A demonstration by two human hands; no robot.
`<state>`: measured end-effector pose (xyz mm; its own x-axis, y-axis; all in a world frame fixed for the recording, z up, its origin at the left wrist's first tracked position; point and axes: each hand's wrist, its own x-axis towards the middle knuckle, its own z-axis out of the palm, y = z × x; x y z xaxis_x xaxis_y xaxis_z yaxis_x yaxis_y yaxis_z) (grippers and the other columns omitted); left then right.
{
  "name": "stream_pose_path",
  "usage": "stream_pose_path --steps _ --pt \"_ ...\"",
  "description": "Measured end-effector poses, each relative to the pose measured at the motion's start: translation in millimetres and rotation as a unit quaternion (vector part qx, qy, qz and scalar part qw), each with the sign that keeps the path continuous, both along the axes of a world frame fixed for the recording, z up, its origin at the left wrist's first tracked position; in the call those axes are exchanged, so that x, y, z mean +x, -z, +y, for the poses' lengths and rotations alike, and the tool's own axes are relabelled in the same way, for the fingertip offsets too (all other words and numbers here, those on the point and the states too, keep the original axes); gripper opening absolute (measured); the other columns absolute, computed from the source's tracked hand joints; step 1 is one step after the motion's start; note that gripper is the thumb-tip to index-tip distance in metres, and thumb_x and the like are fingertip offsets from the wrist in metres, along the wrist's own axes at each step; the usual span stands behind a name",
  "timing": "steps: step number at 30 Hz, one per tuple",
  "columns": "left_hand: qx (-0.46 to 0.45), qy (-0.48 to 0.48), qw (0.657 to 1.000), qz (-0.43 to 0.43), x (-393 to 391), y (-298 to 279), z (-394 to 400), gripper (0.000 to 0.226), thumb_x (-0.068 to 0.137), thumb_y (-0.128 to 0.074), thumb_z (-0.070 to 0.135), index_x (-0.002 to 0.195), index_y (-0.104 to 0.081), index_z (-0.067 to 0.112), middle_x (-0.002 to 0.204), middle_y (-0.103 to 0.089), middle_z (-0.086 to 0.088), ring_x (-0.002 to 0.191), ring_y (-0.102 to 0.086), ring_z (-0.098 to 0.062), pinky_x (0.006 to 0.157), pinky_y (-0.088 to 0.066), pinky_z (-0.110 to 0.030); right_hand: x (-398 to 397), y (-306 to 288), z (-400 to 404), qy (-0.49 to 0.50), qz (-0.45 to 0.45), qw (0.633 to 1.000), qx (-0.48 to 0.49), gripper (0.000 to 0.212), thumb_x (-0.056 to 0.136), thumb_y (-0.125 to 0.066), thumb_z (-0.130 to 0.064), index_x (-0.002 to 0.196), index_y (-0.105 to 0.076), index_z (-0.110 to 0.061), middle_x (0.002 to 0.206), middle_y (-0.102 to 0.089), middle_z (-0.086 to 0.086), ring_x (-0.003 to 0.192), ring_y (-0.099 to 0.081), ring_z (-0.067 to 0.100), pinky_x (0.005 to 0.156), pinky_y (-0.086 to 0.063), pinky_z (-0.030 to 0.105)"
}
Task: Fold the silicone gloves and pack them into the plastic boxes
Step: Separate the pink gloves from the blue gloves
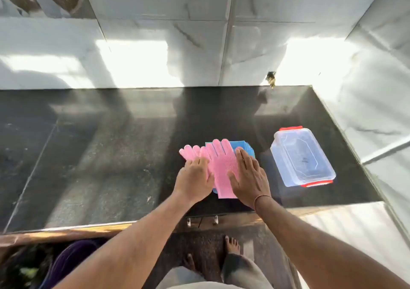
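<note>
Two pink silicone gloves (219,162) lie flat on the dark counter, fingers pointing away from me, on top of a blue glove (243,145) that shows at the back and under the cuff. My left hand (194,178) rests flat on the left pink glove, fingers spread. My right hand (249,175) presses palm-down on the right side of the stack. A clear plastic box (302,157) with red clips stands to the right, closed with its lid, about a hand's width from my right hand.
The black stone counter (111,155) runs wide to the left and ends at a white marble wall (155,45) behind and another on the right. Its front edge is near my wrists. My bare feet and a purple item show on the floor below.
</note>
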<state>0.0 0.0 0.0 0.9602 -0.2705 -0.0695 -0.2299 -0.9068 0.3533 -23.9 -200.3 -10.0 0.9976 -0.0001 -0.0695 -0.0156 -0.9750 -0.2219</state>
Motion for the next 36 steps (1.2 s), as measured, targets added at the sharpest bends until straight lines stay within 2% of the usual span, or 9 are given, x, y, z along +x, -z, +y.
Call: stream_pose_path --steps 4,10,15,20,24,29,31,33,36 --pt "-0.014 -0.075 0.996 0.04 -6.5 6.9 -10.7 0.047 0.104 -0.06 0.042 0.135 -0.062 0.007 0.114 -0.068 -0.008 0.102 -0.066 -0.028 0.072 -0.055 -0.04 -1.3 -1.5 -11.2 0.079 0.0 0.995 0.057 0.069 0.1 -0.062 -0.046 0.159 -0.036 -0.02 0.155 -0.048 0.005 0.125 -0.054 0.032 0.099 -0.057 0.05" --pt "0.046 -0.123 0.989 0.066 -6.4 8.9 -34.1 0.075 0.093 -0.072 0.067 0.144 -0.055 0.016 0.135 -0.066 -0.003 0.125 -0.06 -0.028 0.101 -0.055 -0.047 7.9 2.0 -13.8 0.137 0.043 0.979 0.145 0.068 0.093 -0.079 -0.038 0.149 -0.048 -0.015 0.141 -0.052 0.008 0.113 -0.063 0.026 0.101 -0.057 0.04" --pt "0.104 -0.095 0.989 0.038 -6.8 12.6 -43.1 0.057 0.103 -0.061 0.057 0.147 -0.059 0.022 0.139 -0.058 0.0 0.131 -0.05 -0.027 0.101 -0.048 -0.044 17.2 -0.6 -11.9 0.149 0.074 0.969 0.183 0.041 0.093 -0.077 -0.031 0.129 -0.066 -0.016 0.118 -0.072 0.001 0.095 -0.067 0.02 0.09 -0.061 0.037" --pt "0.009 -0.077 0.997 0.026 -14.9 22.1 -43.8 0.025 0.106 -0.06 0.044 0.123 -0.072 0.029 0.155 -0.039 0.008 0.145 -0.032 -0.022 0.113 -0.032 -0.047 26.6 -7.5 -11.1 0.126 0.132 0.951 0.251 0.019 0.095 -0.07 -0.029 0.106 -0.076 -0.014 0.096 -0.077 -0.002 0.091 -0.071 0.025 0.087 -0.061 0.039" --pt "-0.111 -0.1 0.989 -0.019 -21.2 19.7 -38.4 0.047 0.104 -0.063 0.04 0.149 -0.055 0.028 0.172 -0.031 0.006 0.15 -0.038 -0.02 0.115 -0.038 -0.049 33.9 -27.2 -14.7 0.114 0.155 0.906 0.376 0.019 0.1 -0.072 -0.021 0.118 -0.077 -0.017 0.106 -0.076 -0.007 0.102 -0.07 0.018 0.097 -0.057 0.033" --pt "-0.286 -0.191 0.939 0.003 -20.3 -4.0 -29.1 0.059 0.106 -0.058 0.054 0.155 -0.052 0.021 0.15 -0.062 0.006 0.112 -0.072 -0.014 0.095 -0.059 -0.038 44.8 -74.5 -13.6 0.104 0.197 0.8 0.557 0.016 0.103 -0.07 -0.009 0.117 -0.076 -0.012 0.113 -0.08 0.012 0.1 -0.074 0.022 0.104 -0.06 0.048" --pt "-0.283 -0.221 0.933 0.032 -13.9 -14.2 -23.7 0.066 0.101 -0.04 0.079 0.128 -0.07 0.027 0.105 -0.075 0.018 0.082 -0.07 0.002 0.072 -0.055 -0.029 50.5 -92.5 -10.1 0.087 0.205 0.765 0.604 0.018 0.103 -0.069 -0.007 0.12 -0.075 -0.008 0.117 -0.079 0.018 0.094 -0.074 0.023 0.098 -0.062 0.049" --pt "-0.302 -0.25 0.915 0.091 -5.2 -22.8 -17.3 0.078 0.093 -0.032 0.092 0.08 -0.065 0.023 0.064 -0.06 0.016 0.054 -0.055 -0.001 0.06 -0.041 -0.027 55.7 -107.1 -5.0 0.071 0.213 0.737 0.638 0.019 0.104 -0.069 -0.009 0.122 -0.074 -0.008 0.116 -0.079 0.016 0.091 -0.076 0.02 0.087 -0.066 0.041" --pt "-0.487 -0.308 0.782 0.239 4.8 -35.7 -6.1 0.072 0.096 -0.055 0.077 0.092 -0.075 0.008 0.083 -0.079 0.004 0.071 -0.075 -0.012 0.072 -0.056 -0.029 63.7 -118.5 7.0 0.048 0.235 0.705 0.667 0.022 0.104 -0.069 -0.011 0.126 -0.071 -0.011 0.113 -0.079 0.015 0.092 -0.075 0.023 0.083 -0.062 0.042"
